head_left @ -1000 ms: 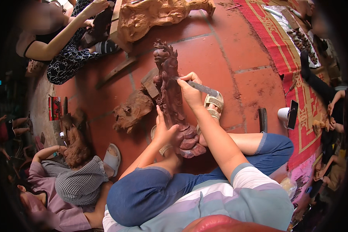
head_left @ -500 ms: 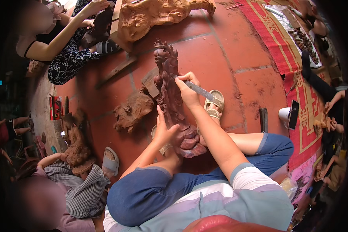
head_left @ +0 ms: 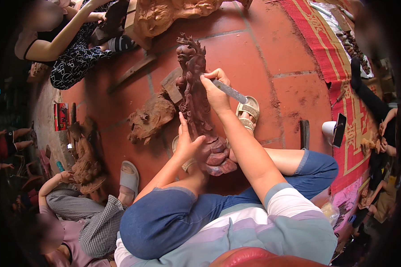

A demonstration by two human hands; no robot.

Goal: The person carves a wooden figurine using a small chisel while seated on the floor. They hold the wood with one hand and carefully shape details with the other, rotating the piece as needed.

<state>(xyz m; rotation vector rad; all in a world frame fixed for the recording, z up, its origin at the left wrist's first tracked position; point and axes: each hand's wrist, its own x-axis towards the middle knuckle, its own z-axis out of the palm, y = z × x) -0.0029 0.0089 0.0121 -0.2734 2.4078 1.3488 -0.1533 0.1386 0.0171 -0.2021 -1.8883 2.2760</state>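
A dark reddish-brown carved wooden statue (head_left: 195, 95) stands between my feet, its top pointing away from me and its rounded base nearest me. My left hand (head_left: 187, 142) grips the lower left side, forefinger stretched along it and thumb across the front. My right hand (head_left: 216, 89) is closed around a flat grey file-like tool (head_left: 231, 92), whose long end sticks out to the lower right. The fingertips of that hand are against the statue's upper right side. The tool's working tip is hidden there.
Left of the statue lie a rough wood lump (head_left: 151, 118) and a wooden block (head_left: 171, 84). A large pale carving (head_left: 173, 18) stands at the far side. Two people sit on the left, one touching a seated figure carving (head_left: 87, 155). A white cup (head_left: 329, 129) stands by a red mat (head_left: 347, 98).
The whole view has shifted slightly, so the statue appears a little higher. My right hand and the tool have moved slightly along the statue's side; my left hand keeps its hold.
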